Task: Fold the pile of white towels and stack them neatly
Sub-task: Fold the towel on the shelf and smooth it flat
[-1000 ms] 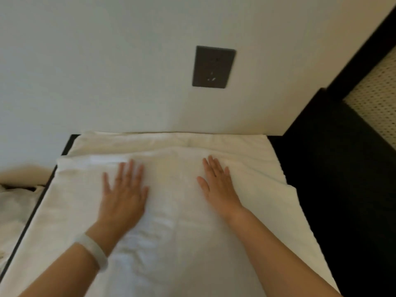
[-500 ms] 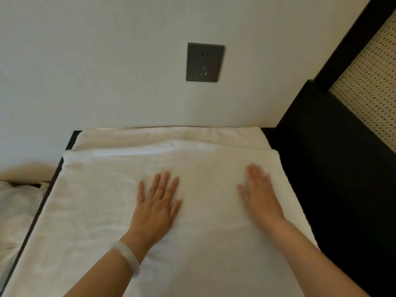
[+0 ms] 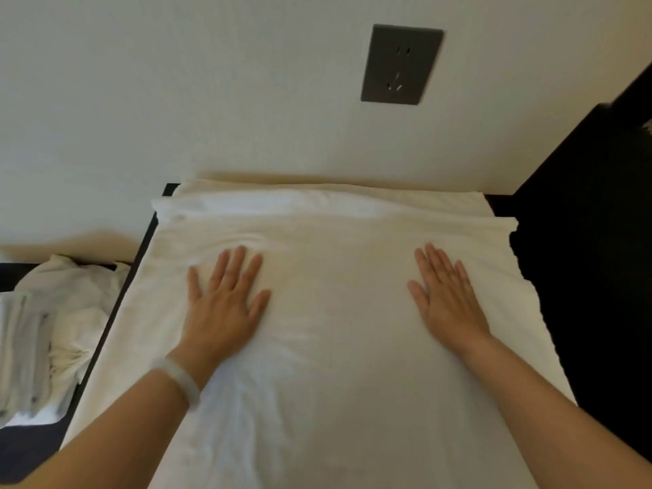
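Two flat palms, left hand (image 3: 225, 305) and right hand (image 3: 446, 298), fingers straight, press the towel (image 3: 335, 365) below the socket (image 3: 402, 63). Soft, limp; likely best pinched at corners.

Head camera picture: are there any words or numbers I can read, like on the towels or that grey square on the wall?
None: there is no readable text anywhere.
The grey socket plate shows only plug holes, no print.
The spread towel, the crumpled towels on the left and the bracelet show no label, brand or number.
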